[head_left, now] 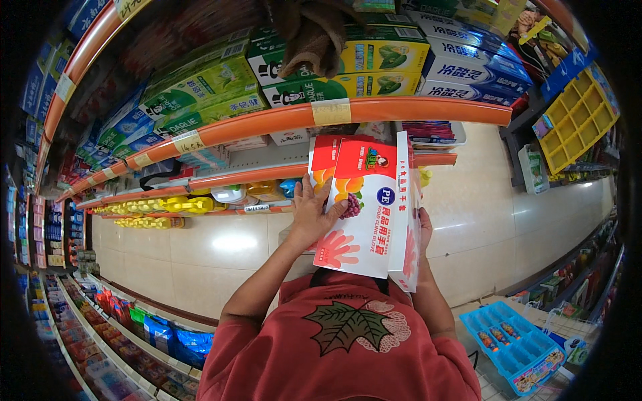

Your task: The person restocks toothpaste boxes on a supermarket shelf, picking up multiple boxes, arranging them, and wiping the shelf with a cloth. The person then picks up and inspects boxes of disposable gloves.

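Note:
Between my hands, in front of my chest, are white and red boxes of disposable gloves [364, 230], with printed fruit and a pink glove picture. At least two seem stacked, since a second red edge shows at the left. My left hand [311, 210] lies against their left side, thumb over the front face and fingers closed round the edge. At the right side, my right hand [424, 230] grips the boxes, its fingers mostly hidden behind them. The boxes are tilted, and their far end reaches the lower shelf's orange edge.
Ahead runs a shelf with an orange rail [267, 127], stacked with green and yellow toothpaste boxes [381, 59] and blue ones [461, 70]. Yellow bottles [157, 205] line the bottom shelf. A yellow divided tray [578, 120] stands far right; a blue tray [511, 341] is near right.

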The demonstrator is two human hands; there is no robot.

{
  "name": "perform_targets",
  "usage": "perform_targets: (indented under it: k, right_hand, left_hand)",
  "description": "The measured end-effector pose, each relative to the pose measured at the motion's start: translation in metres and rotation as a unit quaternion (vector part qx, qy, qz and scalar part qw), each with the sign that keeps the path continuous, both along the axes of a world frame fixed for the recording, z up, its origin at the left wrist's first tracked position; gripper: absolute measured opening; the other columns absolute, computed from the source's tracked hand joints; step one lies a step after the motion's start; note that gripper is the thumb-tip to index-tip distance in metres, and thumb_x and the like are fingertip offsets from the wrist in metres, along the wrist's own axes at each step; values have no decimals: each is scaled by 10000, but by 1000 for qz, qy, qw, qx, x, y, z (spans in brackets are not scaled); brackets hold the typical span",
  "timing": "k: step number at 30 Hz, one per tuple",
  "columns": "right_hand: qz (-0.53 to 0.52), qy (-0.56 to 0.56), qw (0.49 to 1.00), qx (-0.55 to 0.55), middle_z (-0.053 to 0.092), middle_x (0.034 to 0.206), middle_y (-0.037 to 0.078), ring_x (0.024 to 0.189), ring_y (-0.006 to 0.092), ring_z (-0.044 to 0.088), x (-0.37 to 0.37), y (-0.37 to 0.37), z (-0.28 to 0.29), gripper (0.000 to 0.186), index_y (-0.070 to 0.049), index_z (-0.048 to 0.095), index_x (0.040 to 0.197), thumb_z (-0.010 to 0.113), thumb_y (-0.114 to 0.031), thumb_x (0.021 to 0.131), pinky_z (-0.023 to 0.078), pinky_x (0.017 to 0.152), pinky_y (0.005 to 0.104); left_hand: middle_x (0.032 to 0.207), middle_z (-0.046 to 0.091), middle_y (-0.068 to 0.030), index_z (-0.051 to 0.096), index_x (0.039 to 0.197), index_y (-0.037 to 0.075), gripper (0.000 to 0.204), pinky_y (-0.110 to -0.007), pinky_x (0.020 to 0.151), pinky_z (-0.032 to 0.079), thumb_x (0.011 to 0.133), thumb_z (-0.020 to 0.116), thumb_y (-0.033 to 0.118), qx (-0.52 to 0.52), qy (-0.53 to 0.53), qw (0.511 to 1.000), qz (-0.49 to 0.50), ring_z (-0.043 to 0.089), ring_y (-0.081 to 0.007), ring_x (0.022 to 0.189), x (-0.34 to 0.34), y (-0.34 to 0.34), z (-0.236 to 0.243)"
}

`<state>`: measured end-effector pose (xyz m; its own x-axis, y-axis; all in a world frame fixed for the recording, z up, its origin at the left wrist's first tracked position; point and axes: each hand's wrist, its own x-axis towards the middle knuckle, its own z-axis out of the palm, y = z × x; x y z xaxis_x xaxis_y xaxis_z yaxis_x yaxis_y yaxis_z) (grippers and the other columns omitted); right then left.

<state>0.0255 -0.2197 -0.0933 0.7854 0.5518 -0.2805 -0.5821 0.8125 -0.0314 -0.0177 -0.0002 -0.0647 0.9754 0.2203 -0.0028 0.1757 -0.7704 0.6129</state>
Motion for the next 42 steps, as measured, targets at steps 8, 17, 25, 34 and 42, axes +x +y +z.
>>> perform_targets:
  k: [8, 17, 25, 34, 42]
  right_hand:
    - [27, -19, 999, -38, 524, 1130, 175, 997, 303, 539, 1, -5, 13, 487, -17, 406, 1215, 375, -303, 823, 416, 888, 424]
    - [-4, -25, 996, -86, 522, 1147, 170, 1005, 296, 538, 4, -27, 9, 488, -1, 408, 1207, 401, -271, 800, 414, 899, 410]
    - [-33, -83, 996, -25, 526, 1135, 185, 971, 305, 563, 8, -53, 11, 546, 9, 373, 1236, 374, -277, 771, 458, 849, 410]
    - [-46, -101, 993, -36, 540, 1110, 204, 924, 320, 585, 5, -76, 21, 552, 46, 379, 1218, 424, -231, 743, 477, 820, 424]
    - [-126, -106, 982, -96, 534, 1126, 197, 1000, 328, 548, 3, -92, 29, 545, 20, 393, 1222, 378, -309, 788, 460, 845, 443]
  left_hand:
    - [1354, 220, -267, 486, 1166, -39, 621, -615, 955, 118, 786, 533, 450, 77, 32, 996, -26, 150, -470, 1250, -5, -11, 19]
    - [1224, 431, -221, 555, 1004, -79, 421, -469, 930, 299, 780, 604, 273, -76, -72, 992, -76, 399, -349, 1147, -12, -25, 25]
    - [879, 595, -105, 480, 1126, -27, 417, -239, 536, 425, 848, 538, 278, -502, -15, 864, 19, 550, -132, 710, 9, -11, 47]
    - [638, 557, -44, 523, 885, 19, 320, -186, 325, 311, 825, 556, 332, -561, 120, 819, -19, 481, -73, 424, 66, -39, 63]
    - [617, 564, -27, 558, 833, 11, 156, -187, 301, 234, 792, 567, 161, -631, 15, 775, 26, 416, -49, 379, 51, -35, 76]
